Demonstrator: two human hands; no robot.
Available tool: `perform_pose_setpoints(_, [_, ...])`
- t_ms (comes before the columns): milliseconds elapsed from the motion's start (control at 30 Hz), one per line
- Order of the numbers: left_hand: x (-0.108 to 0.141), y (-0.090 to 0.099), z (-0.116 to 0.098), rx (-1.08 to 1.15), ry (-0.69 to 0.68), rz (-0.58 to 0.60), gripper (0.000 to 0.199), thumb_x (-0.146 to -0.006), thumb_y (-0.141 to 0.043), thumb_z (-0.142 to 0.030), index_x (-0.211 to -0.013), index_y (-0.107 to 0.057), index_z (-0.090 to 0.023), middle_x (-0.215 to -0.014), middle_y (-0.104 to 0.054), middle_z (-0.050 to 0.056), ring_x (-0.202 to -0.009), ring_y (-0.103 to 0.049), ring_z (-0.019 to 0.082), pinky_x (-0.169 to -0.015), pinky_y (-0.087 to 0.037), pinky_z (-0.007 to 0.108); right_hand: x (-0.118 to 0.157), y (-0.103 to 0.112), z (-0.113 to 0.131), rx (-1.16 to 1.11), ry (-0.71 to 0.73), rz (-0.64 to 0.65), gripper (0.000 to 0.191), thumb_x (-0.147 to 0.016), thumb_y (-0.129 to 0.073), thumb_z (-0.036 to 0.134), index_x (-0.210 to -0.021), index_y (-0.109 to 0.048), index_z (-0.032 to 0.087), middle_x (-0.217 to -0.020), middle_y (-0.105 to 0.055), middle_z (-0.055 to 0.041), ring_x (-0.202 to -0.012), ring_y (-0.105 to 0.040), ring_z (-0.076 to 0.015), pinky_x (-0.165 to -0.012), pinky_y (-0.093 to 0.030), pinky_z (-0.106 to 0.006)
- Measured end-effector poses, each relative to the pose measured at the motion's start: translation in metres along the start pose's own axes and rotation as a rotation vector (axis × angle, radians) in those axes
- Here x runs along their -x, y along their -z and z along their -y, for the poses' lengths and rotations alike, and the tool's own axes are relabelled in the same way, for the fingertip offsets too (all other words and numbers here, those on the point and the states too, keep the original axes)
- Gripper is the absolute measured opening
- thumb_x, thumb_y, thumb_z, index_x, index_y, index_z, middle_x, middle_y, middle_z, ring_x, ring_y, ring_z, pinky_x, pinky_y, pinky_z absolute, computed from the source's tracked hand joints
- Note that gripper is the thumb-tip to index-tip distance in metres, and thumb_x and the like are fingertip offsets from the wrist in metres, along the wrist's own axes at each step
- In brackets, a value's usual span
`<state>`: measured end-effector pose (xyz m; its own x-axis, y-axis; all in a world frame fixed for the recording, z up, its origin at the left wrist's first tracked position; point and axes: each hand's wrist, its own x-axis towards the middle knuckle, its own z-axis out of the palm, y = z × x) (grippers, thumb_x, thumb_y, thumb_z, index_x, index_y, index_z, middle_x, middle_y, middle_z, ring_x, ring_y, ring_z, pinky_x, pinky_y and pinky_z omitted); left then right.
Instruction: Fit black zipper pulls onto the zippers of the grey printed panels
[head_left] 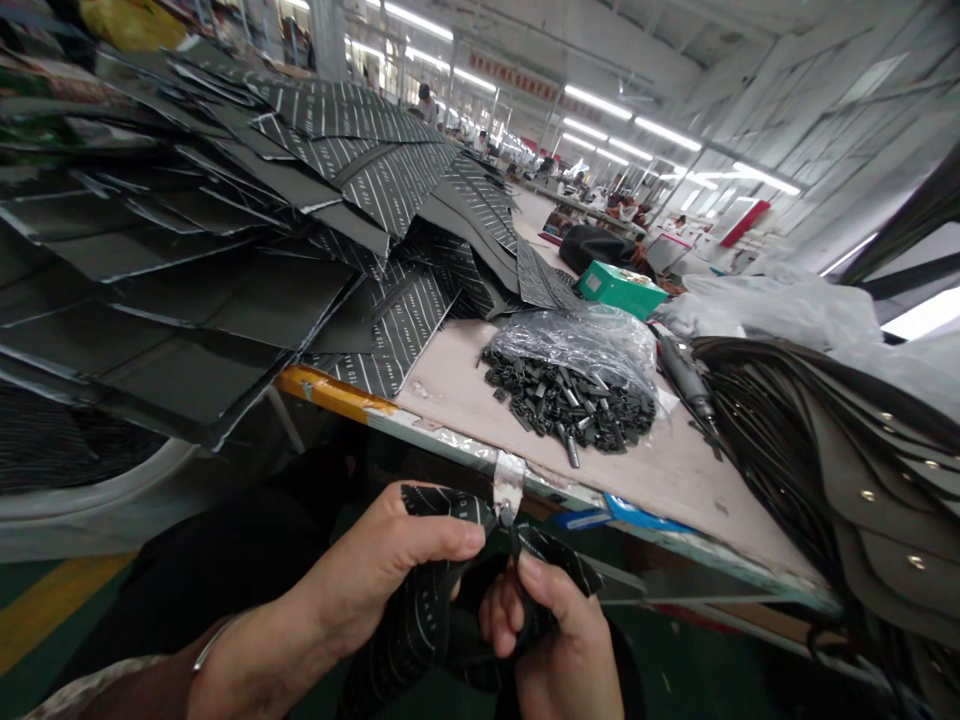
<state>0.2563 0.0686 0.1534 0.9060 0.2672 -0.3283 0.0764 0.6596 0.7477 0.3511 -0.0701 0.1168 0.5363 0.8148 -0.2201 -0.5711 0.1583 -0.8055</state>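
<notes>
Left hand and right hand are pinching dark printed fabric near its ends. It's likely handling light and floppy; edges are probably offering the best grip.

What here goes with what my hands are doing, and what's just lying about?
Job: printed fabric, in left hand and right hand; probably taped fixture, small dark parts, printed panels.
Seemingly lying about: green box, grey tool, dark straps.

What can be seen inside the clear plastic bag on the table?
Small dark pieces show at the front of the plastic bag; its crumpled, shiny top hides what lies farther back.
</notes>
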Motion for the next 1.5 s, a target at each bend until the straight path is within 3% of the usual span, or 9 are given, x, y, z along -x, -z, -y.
perform_pose_setpoints(167, [-0.003,-0.007,0.0,0.014,0.042,0.143,0.027,-0.074,-0.068,-0.034,-0.062,-0.071,-0.01,-0.061,-0.072,0.013,-0.055,-0.067,0.022,-0.055,-0.054,0.03,0.001,-0.005,0.0,-0.006,-0.028,-0.046,0.042,-0.08,-0.071,0.044,-0.05,-0.062,0.017,-0.043,-0.058,-0.0012,-0.044,-0.051,-0.0131,-0.054,-0.043,-0.026])
perform_pose_setpoints(467, [-0.006,-0.009,-0.001,0.032,0.002,0.185,0.025,-0.075,-0.068,-0.032,-0.072,-0.076,-0.009,-0.064,-0.075,0.014,-0.053,-0.068,0.02,-0.053,-0.054,0.026,0.001,-0.012,0.005,0.015,-0.051,-0.112,0.042,-0.077,-0.072,0.045,-0.048,-0.061,0.017,-0.043,-0.058,-0.0019,-0.044,-0.051,-0.0135,-0.054,-0.043,-0.027])
perform_pose_setpoints(633, [-0.006,-0.007,0.0,0.026,-0.017,0.146,0.023,-0.077,-0.069,-0.031,-0.069,-0.072,-0.01,-0.06,-0.071,0.012,-0.054,-0.069,0.022,-0.054,-0.055,0.028,0.0,-0.017,0.011,0.092,-0.046,-0.197,0.044,-0.07,-0.072,0.049,-0.043,-0.058,0.017,-0.039,-0.054,-0.0021,-0.042,-0.05,-0.0138,-0.053,-0.042,-0.028])
perform_pose_setpoints(900, [-0.005,-0.004,0.003,0.044,0.038,0.072,0.023,-0.071,-0.074,-0.034,-0.067,-0.068,-0.012,-0.059,-0.069,0.01,-0.055,-0.07,0.028,-0.053,-0.057,0.035,0.0,-0.016,0.013,0.11,-0.059,-0.178,0.042,-0.07,-0.07,0.045,-0.041,-0.057,0.018,-0.037,-0.053,-0.0014,-0.038,-0.047,-0.0124,-0.051,-0.04,-0.027])
perform_pose_setpoints(1133, [-0.007,-0.008,0.0,0.036,-0.035,0.18,0.025,-0.079,-0.066,-0.03,-0.073,-0.076,-0.008,-0.065,-0.075,0.015,-0.055,-0.067,0.018,-0.055,-0.054,0.023,-0.003,-0.019,0.015,0.091,-0.043,-0.176,0.042,-0.072,-0.072,0.046,-0.045,-0.059,0.017,-0.041,-0.055,-0.0019,-0.043,-0.05,-0.0134,-0.054,-0.042,-0.027])
perform_pose_setpoints(1500, [-0.007,-0.005,0.006,0.038,-0.054,0.145,0.024,-0.082,-0.067,-0.03,-0.073,-0.072,-0.008,-0.065,-0.075,0.014,-0.052,-0.066,0.017,-0.053,-0.052,0.023,-0.002,-0.014,0.008,0.039,-0.008,-0.115,0.038,-0.078,-0.071,0.041,-0.051,-0.061,0.016,-0.046,-0.059,-0.0016,-0.046,-0.052,-0.0132,-0.053,-0.043,-0.026])
